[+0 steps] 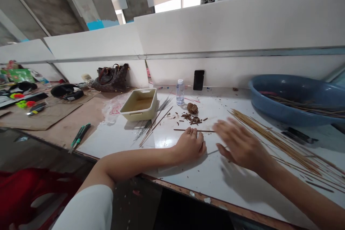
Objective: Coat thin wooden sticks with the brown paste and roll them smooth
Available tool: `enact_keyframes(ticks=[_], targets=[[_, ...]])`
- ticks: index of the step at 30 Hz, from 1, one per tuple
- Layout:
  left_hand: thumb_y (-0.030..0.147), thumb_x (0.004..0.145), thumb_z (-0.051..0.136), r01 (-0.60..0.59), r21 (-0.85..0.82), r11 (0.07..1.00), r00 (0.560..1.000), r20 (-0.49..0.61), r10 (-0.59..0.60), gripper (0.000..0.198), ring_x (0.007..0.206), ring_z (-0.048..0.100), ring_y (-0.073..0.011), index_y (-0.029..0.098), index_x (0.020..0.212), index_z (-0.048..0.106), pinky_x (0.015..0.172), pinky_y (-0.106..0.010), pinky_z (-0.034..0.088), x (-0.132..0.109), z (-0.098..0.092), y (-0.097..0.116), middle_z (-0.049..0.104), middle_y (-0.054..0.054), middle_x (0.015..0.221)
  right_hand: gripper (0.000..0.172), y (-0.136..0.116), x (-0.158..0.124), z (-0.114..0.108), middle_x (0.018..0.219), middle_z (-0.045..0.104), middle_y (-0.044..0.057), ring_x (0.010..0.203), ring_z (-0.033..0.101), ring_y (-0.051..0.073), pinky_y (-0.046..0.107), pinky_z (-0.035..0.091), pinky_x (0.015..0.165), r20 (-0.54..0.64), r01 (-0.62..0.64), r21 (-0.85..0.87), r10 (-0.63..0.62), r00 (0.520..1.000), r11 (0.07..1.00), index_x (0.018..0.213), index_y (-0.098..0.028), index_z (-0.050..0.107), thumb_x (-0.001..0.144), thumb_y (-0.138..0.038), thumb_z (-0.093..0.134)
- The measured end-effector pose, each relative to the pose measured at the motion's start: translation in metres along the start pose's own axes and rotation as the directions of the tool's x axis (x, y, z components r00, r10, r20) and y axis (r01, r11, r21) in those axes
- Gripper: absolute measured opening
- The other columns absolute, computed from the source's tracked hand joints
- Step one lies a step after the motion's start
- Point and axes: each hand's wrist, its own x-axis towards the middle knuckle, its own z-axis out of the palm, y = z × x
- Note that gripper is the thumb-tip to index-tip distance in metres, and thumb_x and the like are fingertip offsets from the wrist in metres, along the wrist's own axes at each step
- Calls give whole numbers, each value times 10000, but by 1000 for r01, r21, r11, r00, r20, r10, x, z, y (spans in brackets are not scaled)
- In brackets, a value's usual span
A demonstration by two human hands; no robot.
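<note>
A thin dark-brown stick point(205, 130) lies crosswise on the white tabletop. My left hand point(191, 144) rests on the table with its fingers curled, its knuckles by the stick; whatever is under the fingers is hidden. My right hand point(239, 145) is raised a little over the table near the stick's right end, blurred, with fingers stretched out and thumb apart. Behind the stick are small broken brown pieces point(194, 119) and a brown lump point(192, 108). A bundle of thin tan sticks point(272, 138) fans out to the right of my right hand.
A cream tub point(138, 115) of brownish liquid, thin metal wires point(141, 131) and a water bottle point(180, 93) stand left of centre. A phone point(198, 80) leans on the back panel. A blue basin point(291, 104) holds sticks. Green-handled pliers point(80, 137) lie left.
</note>
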Motion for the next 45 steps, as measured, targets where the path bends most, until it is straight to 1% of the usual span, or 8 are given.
enact_keyframes(ticks=[4,8,15,20,24,30,36,45], targets=[[306,1084,535,11,-28,1000,999,-51,-12,359,1114,756,-361,50,1216,749,1072,-530,559,-1,5,-1,785,-264,1150,632,8,-6,37,1596,663,260,1500,638,399,634,410,1347,72,18,-169,-6,997,985,1671,-30,530,1170,-411,469],[313,1074,552,23,-49,999,996,-83,-27,357,1164,763,-381,67,1243,747,1086,-574,558,-1,13,-3,789,-272,1229,765,18,-13,55,1661,586,271,1585,557,377,632,353,1377,115,-21,-202,45,992,979,1744,-24,397,1171,-527,461],[291,1081,527,9,-34,999,994,-111,-13,396,1243,758,-370,45,1315,731,1198,-573,515,-2,12,-4,794,-273,1288,718,15,-14,54,1742,499,227,1647,474,355,610,373,1376,140,-29,-144,49,989,989,1739,-80,435,1177,-525,468],[281,1093,517,1,-36,999,990,-139,-6,424,1228,749,-370,47,1389,710,1210,-578,507,-1,4,-2,797,-245,1297,618,11,-11,50,1684,576,224,1599,544,341,597,389,1375,153,-43,-108,60,986,993,1666,-69,548,1181,-448,482],[273,1096,525,-18,-66,998,985,-171,7,461,1397,688,-394,55,1480,660,1200,-581,522,0,3,-4,745,-249,1459,537,7,-9,44,1602,653,246,1537,617,338,589,402,1372,135,-41,-96,54,989,995,1573,-36,640,1180,-361,473],[234,1099,532,-75,-97,992,978,-202,54,423,1536,596,-391,46,1438,700,1229,-545,513,0,7,-5,798,-218,1371,481,2,-9,43,1552,708,214,1472,679,318,552,482,1324,113,-80,-72,88,990,994,1553,-78,667,1168,-279,460],[299,1088,537,0,-82,997,989,-150,-12,493,1423,689,-401,0,1445,697,1225,-560,523,-1,13,-6,753,-264,1452,598,8,-8,53,1673,578,250,1593,547,366,586,488,1318,115,-119,-25,121,986,993,1650,-47,555,1156,-381,524],[297,1111,494,-11,-58,998,995,-100,5,523,1360,744,-397,-70,1422,700,1241,-539,527,-4,18,-2,741,-326,1430,514,5,-7,45,1604,660,229,1511,643,335,563,472,1338,138,-122,-36,126,982,992,1579,-54,634,1172,-314,460]])
